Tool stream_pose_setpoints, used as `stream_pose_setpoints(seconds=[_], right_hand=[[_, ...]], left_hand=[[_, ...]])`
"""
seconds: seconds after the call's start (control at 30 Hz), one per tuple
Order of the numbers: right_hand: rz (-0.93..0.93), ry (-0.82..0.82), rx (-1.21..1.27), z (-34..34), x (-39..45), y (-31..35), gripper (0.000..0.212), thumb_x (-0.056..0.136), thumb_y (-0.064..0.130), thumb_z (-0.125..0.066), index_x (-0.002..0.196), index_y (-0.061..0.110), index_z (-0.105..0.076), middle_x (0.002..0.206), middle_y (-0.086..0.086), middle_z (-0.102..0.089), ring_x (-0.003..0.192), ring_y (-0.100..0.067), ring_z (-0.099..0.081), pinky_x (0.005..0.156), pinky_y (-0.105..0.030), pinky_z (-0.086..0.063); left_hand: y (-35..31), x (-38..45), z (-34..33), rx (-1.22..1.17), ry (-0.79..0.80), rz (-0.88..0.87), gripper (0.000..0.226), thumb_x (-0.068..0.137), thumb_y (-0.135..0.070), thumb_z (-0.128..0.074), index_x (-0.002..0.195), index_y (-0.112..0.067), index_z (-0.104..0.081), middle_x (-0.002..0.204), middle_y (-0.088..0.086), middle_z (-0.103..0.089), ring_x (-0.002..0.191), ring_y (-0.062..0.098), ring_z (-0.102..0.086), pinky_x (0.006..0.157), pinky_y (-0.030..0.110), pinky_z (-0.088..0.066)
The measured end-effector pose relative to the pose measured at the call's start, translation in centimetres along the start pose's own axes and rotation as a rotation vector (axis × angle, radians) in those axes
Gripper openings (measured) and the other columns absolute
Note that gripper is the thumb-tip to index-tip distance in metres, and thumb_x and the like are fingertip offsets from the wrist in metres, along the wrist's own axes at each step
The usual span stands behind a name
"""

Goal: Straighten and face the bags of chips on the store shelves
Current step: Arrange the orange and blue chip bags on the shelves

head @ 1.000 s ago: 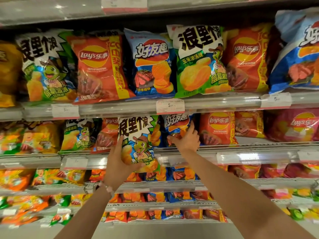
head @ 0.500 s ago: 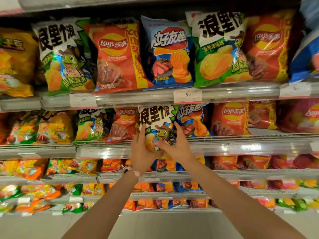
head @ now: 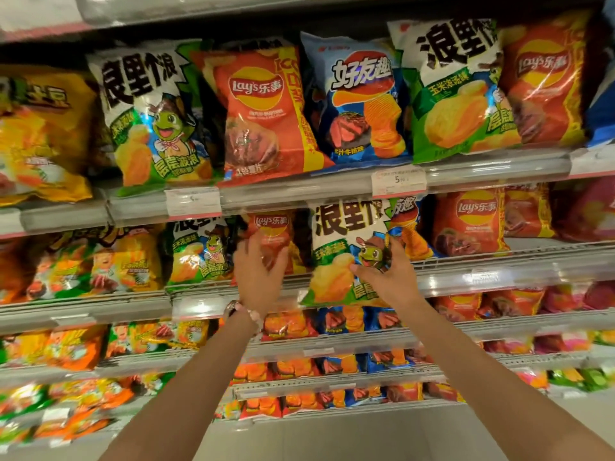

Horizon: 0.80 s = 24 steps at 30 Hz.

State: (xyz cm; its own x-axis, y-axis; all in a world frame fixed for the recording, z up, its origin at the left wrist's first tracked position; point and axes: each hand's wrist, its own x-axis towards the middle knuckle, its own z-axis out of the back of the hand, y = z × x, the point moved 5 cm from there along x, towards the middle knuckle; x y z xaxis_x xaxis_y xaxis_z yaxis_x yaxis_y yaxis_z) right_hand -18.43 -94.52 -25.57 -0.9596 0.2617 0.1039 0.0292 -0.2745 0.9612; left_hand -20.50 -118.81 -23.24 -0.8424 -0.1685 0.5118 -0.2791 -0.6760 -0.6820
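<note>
Left hand (head: pixel 258 277) now off the green-and-white bag (head: pixel 339 257), fingers spread; right hand (head: pixel 387 277) seemingly gripping it, blurred.

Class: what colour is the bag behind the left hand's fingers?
Red bag, with a yellow-and-red logo; head view, the only one.

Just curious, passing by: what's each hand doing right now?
Left hand: open, fingers spread by the red Lay's bag.
Right hand: fingers on the green-and-white bag, grip unclear.

Head view, close, facing shelves (head: pixel 332 191)
</note>
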Motion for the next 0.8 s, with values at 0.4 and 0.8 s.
stream_pose_setpoints(seconds=[0.4, 0.8], right_hand=[[0.05, 0.051, 0.055, 0.8, -1.1, 0.8, 0.075, 0.076, 0.016, -0.078, 0.14, 0.014, -0.039, 0.128, -0.003, -0.058, 0.117, -0.017, -0.055, 0.104, -0.037, -0.043], [0.064, -0.073, -0.085, -0.3, 1.1, 0.4, 0.079, 0.073, 0.032, -0.08, 0.139, 0.017, -0.039, 0.129, 0.001, -0.057, 0.119, -0.02, -0.053, 0.101, -0.038, -0.043]], left_hand=[[6.9, 4.1, -2.3, 0.288, 0.375, 0.249, 0.119, 0.062, -0.053, -0.081, 0.151, -0.029, -0.006, 0.13, 0.021, -0.048, 0.117, 0.04, -0.049, 0.095, 0.051, -0.044], [6.4, 3.3, 1.0, -0.237, 0.3, 0.145, 0.094, 0.063, -0.029, -0.087, 0.142, -0.022, -0.036, 0.125, -0.004, -0.057, 0.111, 0.014, -0.055, 0.094, 0.034, -0.047]])
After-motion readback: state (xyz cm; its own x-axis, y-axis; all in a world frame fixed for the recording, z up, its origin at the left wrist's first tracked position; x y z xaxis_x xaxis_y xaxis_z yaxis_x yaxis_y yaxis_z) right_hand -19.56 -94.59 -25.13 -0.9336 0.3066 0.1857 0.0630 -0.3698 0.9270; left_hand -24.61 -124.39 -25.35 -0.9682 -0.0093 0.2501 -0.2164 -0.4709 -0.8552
